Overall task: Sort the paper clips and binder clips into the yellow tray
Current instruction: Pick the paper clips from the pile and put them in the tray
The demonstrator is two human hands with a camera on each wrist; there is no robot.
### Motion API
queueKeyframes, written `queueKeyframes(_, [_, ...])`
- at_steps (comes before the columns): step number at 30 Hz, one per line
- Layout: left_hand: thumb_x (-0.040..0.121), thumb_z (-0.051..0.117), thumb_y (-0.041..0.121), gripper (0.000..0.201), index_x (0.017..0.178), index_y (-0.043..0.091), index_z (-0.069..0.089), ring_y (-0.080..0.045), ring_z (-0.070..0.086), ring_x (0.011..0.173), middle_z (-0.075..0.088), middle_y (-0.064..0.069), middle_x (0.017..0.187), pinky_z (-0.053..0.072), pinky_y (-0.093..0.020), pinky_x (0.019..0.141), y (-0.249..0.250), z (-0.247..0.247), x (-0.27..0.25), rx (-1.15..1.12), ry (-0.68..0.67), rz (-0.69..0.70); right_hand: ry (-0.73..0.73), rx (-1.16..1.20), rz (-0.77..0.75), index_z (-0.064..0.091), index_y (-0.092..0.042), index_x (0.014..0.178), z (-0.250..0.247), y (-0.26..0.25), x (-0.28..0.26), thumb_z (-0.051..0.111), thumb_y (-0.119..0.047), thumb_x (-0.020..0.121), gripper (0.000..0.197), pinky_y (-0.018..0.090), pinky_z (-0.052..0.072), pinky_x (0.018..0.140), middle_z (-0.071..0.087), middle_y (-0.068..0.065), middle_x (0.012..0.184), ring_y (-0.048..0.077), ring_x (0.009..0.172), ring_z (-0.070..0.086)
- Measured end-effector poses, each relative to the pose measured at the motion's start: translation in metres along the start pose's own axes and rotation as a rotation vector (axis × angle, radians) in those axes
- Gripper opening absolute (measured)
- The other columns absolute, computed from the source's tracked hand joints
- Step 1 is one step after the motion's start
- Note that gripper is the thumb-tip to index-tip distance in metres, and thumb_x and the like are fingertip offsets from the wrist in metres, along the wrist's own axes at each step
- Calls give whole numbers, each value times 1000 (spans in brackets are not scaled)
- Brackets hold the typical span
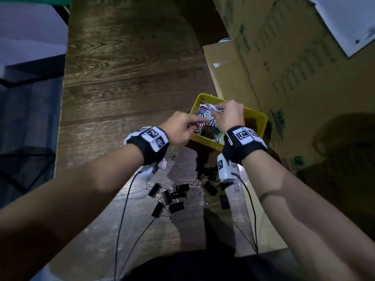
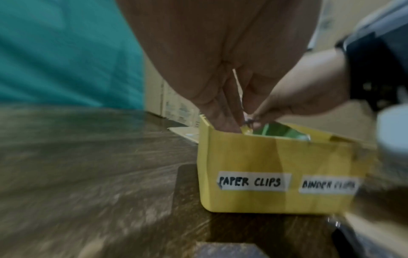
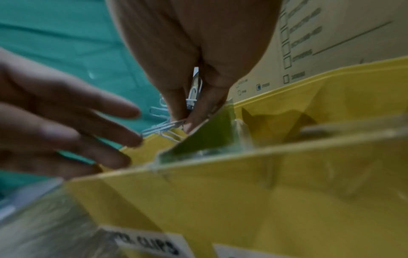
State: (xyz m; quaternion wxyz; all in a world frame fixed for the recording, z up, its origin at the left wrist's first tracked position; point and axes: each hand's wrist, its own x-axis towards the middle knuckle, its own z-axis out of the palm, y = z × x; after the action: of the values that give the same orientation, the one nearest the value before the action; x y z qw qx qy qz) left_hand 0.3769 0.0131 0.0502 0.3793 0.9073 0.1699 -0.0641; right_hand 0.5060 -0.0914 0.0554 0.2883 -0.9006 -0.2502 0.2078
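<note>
Tray: the yellow tray (image 1: 256,121) sits right of frame centre in the head view, its far side close to the cardboard boxes (image 1: 284,57).
Paper clips: a heap of paper clips (image 1: 205,122) fills the tray's left compartment, behind the "PAPER CLIPS" label (image 2: 251,182).
Right hand: my right hand (image 1: 230,116) pinches a few clips over that heap.
Left hand: my left hand (image 1: 178,126) reaches over the tray's left rim, fingers loosely spread, holding nothing.
Binder clips: black binder clips (image 1: 172,196) lie scattered on the wooden table (image 1: 125,63) below my wrists.
Room: open tabletop stretches to the upper left.
</note>
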Motion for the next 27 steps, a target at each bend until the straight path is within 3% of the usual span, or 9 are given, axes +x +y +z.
queueKeyframes(3, [84, 58, 6, 31, 111, 18, 66, -11, 68, 88, 72, -3, 100, 52, -34, 89, -28, -18, -21, -344, 167, -119, -156, -203, -24, 67, -10, 113, 15, -2, 5, 63, -14, 90, 24, 36, 53, 87, 64, 17, 111, 33, 99, 61])
queueKeyframes(6, [87, 55, 5, 24, 102, 18, 69, -8, 64, 72, 72, -4, 90, 51, -27, 81, -61, -39, -38, -152, 158, -274, -257, -347, -53, 63, -11, 119, 24, -6, 2, 63, -21, 88, 32, 43, 52, 91, 63, 18, 114, 36, 105, 60])
queueKeyframes(10, [89, 52, 14, 35, 123, 20, 57, -31, 61, 100, 65, -13, 112, 45, -31, 81, -106, -28, -62, 288, -94, -465, -128, -299, -235, 66, -15, 114, 31, -23, -21, 56, -20, 90, 26, 41, 50, 88, 63, 15, 111, 34, 101, 61])
queueKeyframes(12, [88, 55, 20, 42, 130, 20, 49, -35, 51, 112, 53, -16, 124, 42, -38, 95, -121, -8, -74, 336, -100, -506, -80, -196, -382, 67, -18, 112, 42, -34, -43, 55, -22, 90, 25, 36, 50, 85, 64, 10, 109, 28, 98, 61])
queueKeyframes(14, [88, 55, 26, 43, 129, 17, 48, -37, 42, 116, 45, -17, 126, 37, -44, 99, -129, 12, -84, 347, -11, -525, -197, -184, -447, 67, -17, 109, 63, -37, -62, 55, -21, 91, 22, 34, 52, 81, 65, 6, 103, 22, 92, 62])
queueKeyframes(17, [88, 49, 24, 39, 123, 7, 51, -41, 46, 106, 47, -23, 116, 40, -45, 93, -130, 35, -97, 270, 68, -471, -460, -278, -348, 58, -13, 120, 95, -31, -82, 60, -21, 90, 32, 40, 54, 86, 62, 11, 115, 26, 101, 62])
queueKeyframes(20, [84, 53, 10, 36, 120, 7, 52, -38, 50, 102, 49, -20, 110, 45, -45, 90, -128, 39, -109, 217, 113, -397, -659, -388, -214, 32, -4, 142, 114, -25, -91, 67, -24, 86, 69, 38, 37, 106, 32, 19, 148, 33, 130, 43])
queueKeyframes(23, [74, 51, -2, 50, 124, 5, 49, -38, 46, 105, 47, -21, 114, 43, -46, 93, -130, 30, -118, 200, 231, -501, -666, -405, -165, 23, 0, 145, 125, -27, -93, 71, -25, 83, 82, 39, 32, 109, 15, 19, 154, 36, 135, 34])
queueKeyframes(27, [74, 54, 2, 54, 127, 6, 47, -37, 44, 111, 42, -19, 118, 40, -44, 99, -125, 32, -119, 129, 171, -628, -663, -426, -152, 26, 2, 143, 142, -41, -92, 75, -26, 80, 84, 38, 36, 105, 21, 21, 147, 38, 130, 38])
